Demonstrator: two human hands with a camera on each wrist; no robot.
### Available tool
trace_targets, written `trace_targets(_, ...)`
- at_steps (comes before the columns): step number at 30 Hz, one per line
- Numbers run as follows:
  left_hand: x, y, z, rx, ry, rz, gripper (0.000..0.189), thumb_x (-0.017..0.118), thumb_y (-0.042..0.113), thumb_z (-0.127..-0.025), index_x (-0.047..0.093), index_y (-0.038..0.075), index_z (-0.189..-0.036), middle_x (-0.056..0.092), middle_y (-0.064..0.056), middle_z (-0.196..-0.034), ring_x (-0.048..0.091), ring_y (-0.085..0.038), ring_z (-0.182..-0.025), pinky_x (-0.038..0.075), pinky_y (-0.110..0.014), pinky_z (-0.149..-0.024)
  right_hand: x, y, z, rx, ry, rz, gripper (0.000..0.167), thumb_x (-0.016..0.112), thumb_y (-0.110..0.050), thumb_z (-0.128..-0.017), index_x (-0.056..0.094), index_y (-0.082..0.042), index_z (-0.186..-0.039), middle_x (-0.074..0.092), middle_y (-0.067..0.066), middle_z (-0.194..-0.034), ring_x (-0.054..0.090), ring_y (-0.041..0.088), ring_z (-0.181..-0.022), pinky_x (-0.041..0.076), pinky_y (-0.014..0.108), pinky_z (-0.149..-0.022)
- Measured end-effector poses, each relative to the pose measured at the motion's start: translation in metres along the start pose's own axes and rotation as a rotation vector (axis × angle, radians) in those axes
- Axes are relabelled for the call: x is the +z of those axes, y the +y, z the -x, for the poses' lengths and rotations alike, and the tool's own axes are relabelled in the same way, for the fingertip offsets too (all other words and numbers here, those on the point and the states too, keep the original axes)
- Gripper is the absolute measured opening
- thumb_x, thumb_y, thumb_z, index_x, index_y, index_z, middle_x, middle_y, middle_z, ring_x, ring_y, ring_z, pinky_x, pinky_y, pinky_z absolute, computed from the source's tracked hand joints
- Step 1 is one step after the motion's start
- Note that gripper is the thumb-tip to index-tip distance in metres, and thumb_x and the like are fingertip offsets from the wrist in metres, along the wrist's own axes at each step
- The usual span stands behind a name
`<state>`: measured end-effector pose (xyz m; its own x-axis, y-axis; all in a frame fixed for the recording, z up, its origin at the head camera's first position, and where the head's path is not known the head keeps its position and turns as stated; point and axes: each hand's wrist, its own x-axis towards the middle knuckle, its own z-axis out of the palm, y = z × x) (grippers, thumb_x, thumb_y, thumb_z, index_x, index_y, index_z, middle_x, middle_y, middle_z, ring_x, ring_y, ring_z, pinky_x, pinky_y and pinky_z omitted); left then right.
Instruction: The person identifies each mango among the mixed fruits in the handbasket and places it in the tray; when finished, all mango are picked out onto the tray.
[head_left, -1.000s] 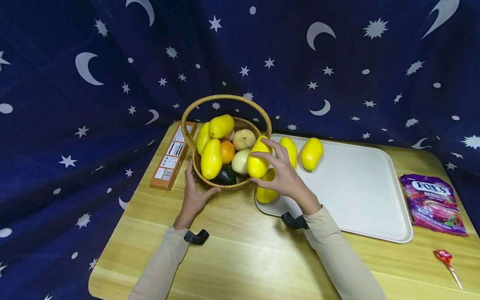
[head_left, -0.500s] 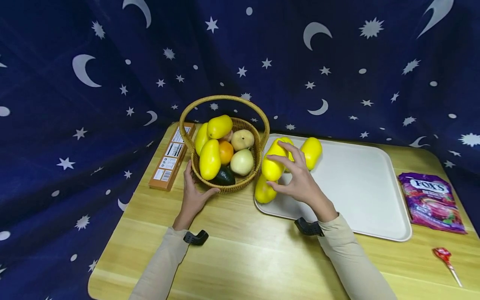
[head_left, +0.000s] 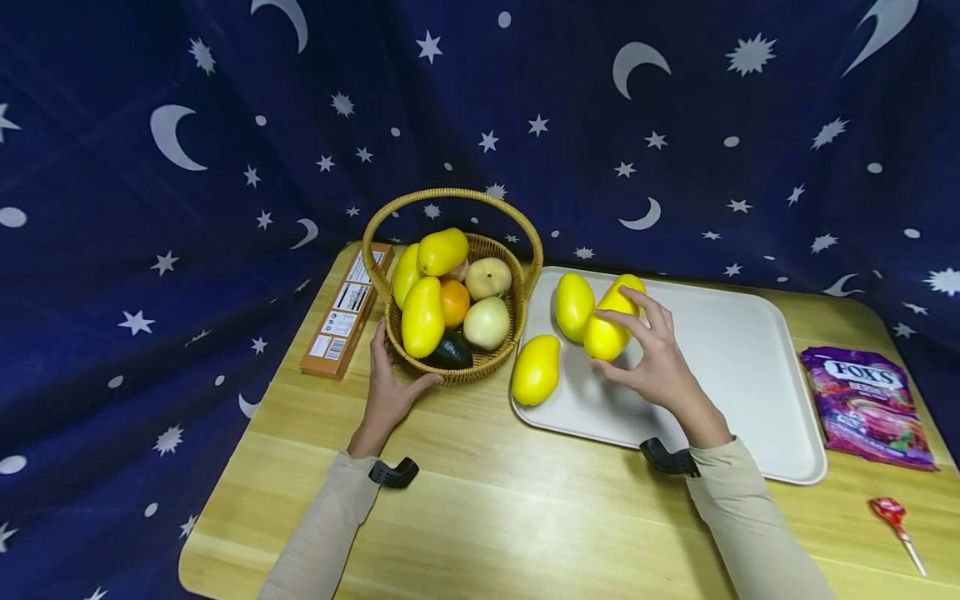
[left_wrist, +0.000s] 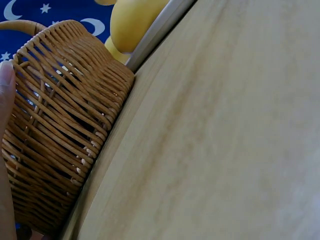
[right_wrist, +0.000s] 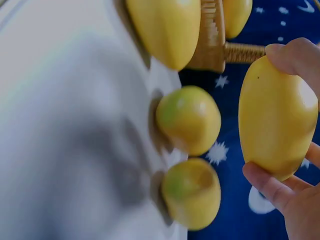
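So yeah, right hand [head_left: 660, 362] has a mango [head_left: 604, 335] pinched above the tray [head_left: 720, 375], left hand [head_left: 388, 392] sits well away, spread against the basket [head_left: 480, 372].

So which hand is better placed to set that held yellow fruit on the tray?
The right, I'd say: the right hand pinches the yellow fruit above the white tray, while the left hand rests against the basket.

I see a smooth yellow mango [head_left: 603, 337] pinched in the right hand [head_left: 663, 367], tilted and raised above the white tray [head_left: 727, 367]. I have the woven brown basket [left_wrist: 65, 125] upright, arched handle [head_left: 452, 192] up, fruit [head_left: 486, 323] inside, the left hand [head_left: 390, 396] touching its side.
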<state>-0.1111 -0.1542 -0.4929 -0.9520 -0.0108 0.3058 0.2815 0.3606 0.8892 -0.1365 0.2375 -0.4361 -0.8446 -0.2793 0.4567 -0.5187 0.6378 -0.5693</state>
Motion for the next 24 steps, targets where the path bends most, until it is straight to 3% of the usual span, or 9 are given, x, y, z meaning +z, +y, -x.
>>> trace_targets(11, -0.001, 0.000, 0.001, 0.017, 0.005, -0.005, 0.118, 0.085, 0.001, -0.072, 0.002, -0.001, -0.155, 0.009, -0.026, -0.159, 0.027, -0.041, -0.141, 0.034, -0.058, -0.107, -0.028, 0.046, 0.012, 0.089, 0.049, 0.042, 0.070, 0.091, -0.003, -0.060, 0.066, -0.012, -0.124, 0.032, 0.015, -0.154, 0.024, 0.043, -0.138, 0.027, 0.068, -0.102)
trace_targets(16, 0.000, 0.000, 0.001, 0.027, 0.006, -0.005, 0.119, 0.086, 0.002, -0.071, 0.002, -0.003, -0.155, 0.009, -0.026, -0.159, 0.026, -0.042, -0.142, 0.033, -0.059, -0.108, -0.043, 0.069, 0.016, 0.172, 0.005, 0.059, 0.069, 0.089, -0.002, -0.062, 0.064, -0.011, -0.125, 0.029, 0.015, -0.156, 0.021, 0.045, -0.139, 0.025, 0.072, -0.102)
trace_targets(24, 0.001, -0.006, 0.000, -0.016, -0.005, 0.001, 0.121, 0.087, 0.003, -0.071, 0.001, 0.003, -0.156, 0.008, -0.021, -0.160, 0.027, -0.037, -0.143, 0.034, -0.055, -0.109, -0.053, 0.098, 0.021, 0.234, -0.108, 0.074, 0.067, 0.087, -0.002, -0.066, 0.060, -0.006, -0.128, 0.026, 0.020, -0.156, 0.019, 0.053, -0.137, 0.020, 0.074, -0.101)
